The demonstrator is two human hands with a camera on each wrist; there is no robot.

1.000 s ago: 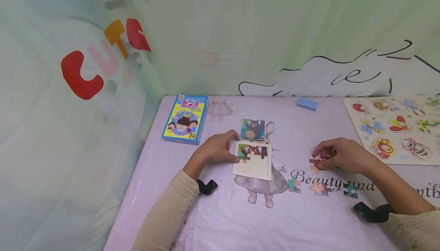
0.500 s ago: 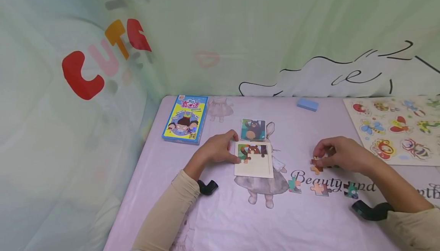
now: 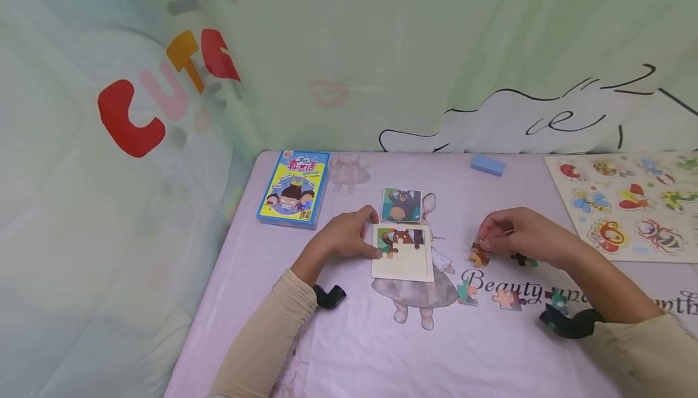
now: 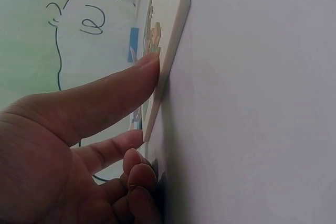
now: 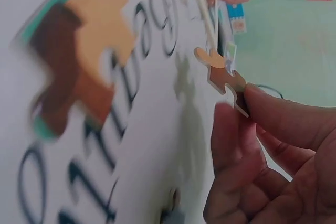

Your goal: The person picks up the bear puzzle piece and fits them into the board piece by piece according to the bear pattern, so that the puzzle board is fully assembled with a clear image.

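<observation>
Foreground puzzle piece [image 5: 84, 59] blurred in right wrist view, insect board [image 3: 616, 213] cut off by head view's edge

We face hanging pale green fabric [image 3: 349, 34], big red, pink and orange letters [image 3: 111, 110] at left, behind a pale lilac printed tablecloth [image 3: 371, 355].
</observation>
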